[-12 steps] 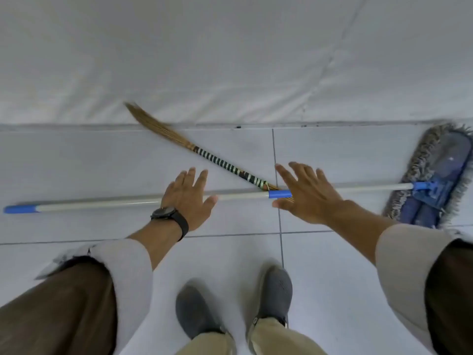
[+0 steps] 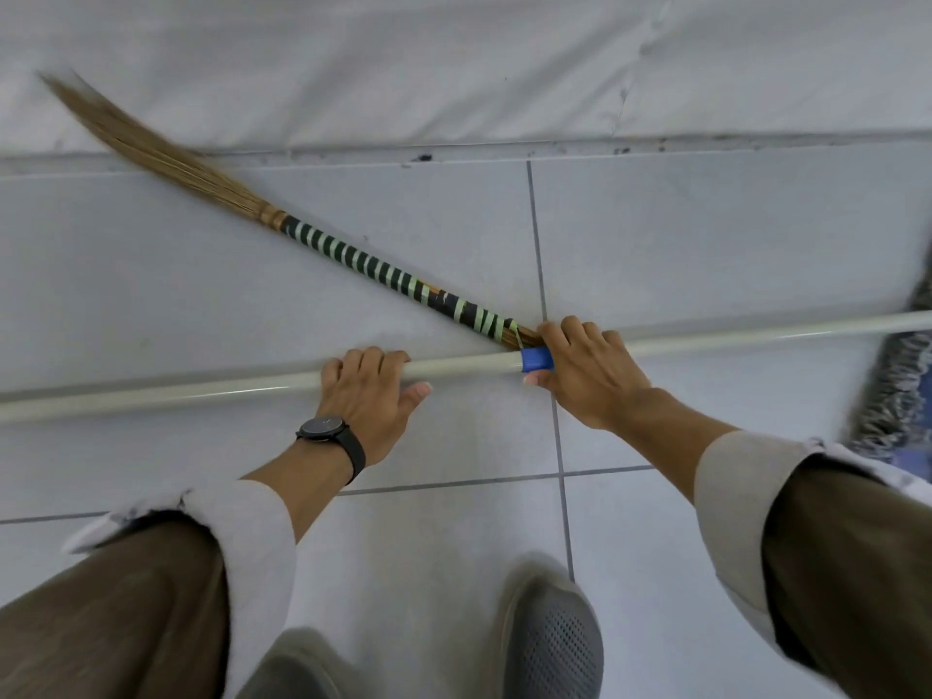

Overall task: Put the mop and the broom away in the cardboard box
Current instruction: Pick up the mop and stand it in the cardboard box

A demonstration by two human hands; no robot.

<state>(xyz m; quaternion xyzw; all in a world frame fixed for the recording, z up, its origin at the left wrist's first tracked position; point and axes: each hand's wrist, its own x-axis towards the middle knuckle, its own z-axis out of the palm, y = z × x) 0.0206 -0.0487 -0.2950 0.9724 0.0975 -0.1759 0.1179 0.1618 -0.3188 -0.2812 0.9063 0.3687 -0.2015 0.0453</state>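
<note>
The mop's long white pole (image 2: pixel 201 388) lies left to right across the floor tiles, with a blue collar at its middle and its grey-fringed blue head (image 2: pixel 903 391) at the right edge. My left hand (image 2: pixel 370 396), wearing a black watch, is curled over the pole left of the collar. My right hand (image 2: pixel 587 375) wraps the pole at the blue collar. A straw broom (image 2: pixel 353 259) with a green-and-black taped handle lies diagonally, bristles at the upper left, its handle end touching the pole under my right fingers. No cardboard box is in view.
A white wall (image 2: pixel 454 63) meets the pale tiled floor (image 2: pixel 706 244) along the top. My grey shoes (image 2: pixel 549 643) stand just below the pole.
Both hands, open above the pole before, have come down and closed over it. The camera has moved closer to the floor.
</note>
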